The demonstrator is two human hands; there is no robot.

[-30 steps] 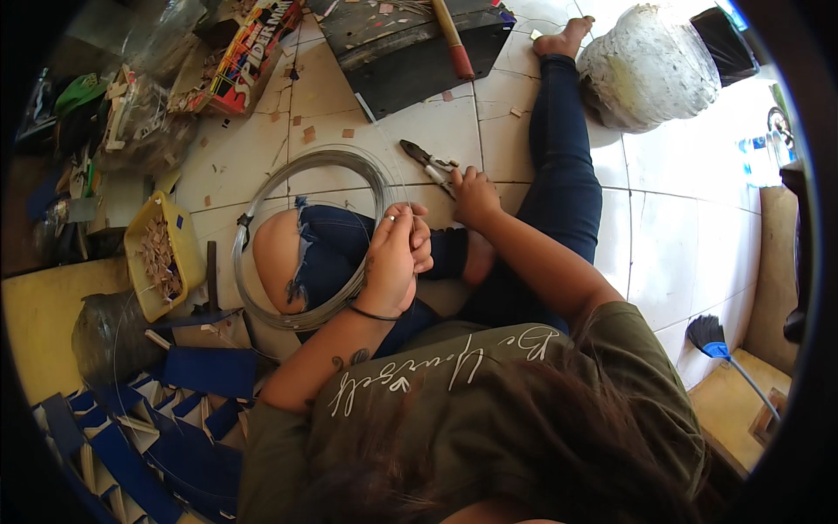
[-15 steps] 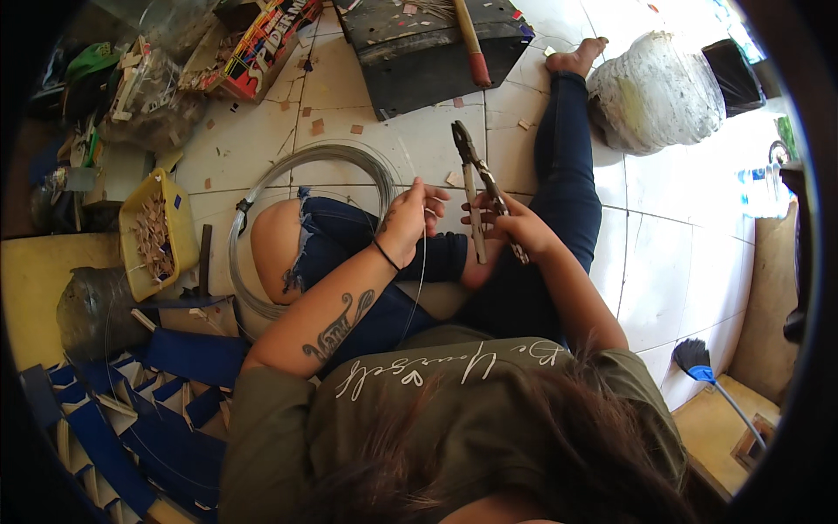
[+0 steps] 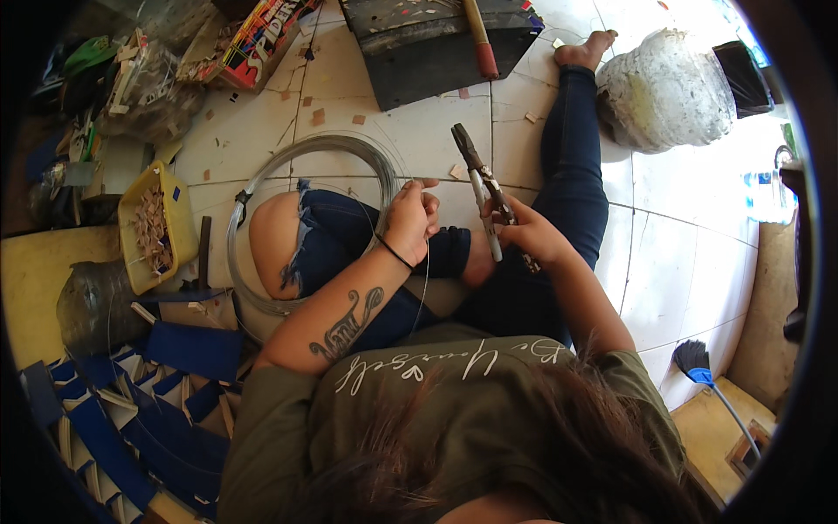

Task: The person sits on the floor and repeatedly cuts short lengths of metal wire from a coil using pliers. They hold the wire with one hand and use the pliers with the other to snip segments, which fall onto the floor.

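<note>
My left hand (image 3: 414,218) is closed around a thin metal wire (image 3: 426,284), which hangs below the fist toward my lap. The wire seems to belong to a large coil of wire (image 3: 301,147) that loops around my bent left knee. In my right hand (image 3: 528,231) is a pair of pliers (image 3: 483,175), with worn handles and the dark jaws pointing up and away from me. The pliers' handles are close together, and the jaws are apart from my left hand. Whether anything sits between the jaws is too small to tell.
A yellow basket (image 3: 182,231) of small wood pieces stands left, above blue-covered box parts (image 3: 179,437). Ahead are a black box (image 3: 436,65) with a red-tipped wooden handle (image 3: 481,44) on it, and an open printed carton (image 3: 262,44). A white wrapped bundle (image 3: 668,92) lies beyond my right leg.
The fingers of my left hand have curled into a fist around the wire. In my right hand the pliers' handles have come closer together.
</note>
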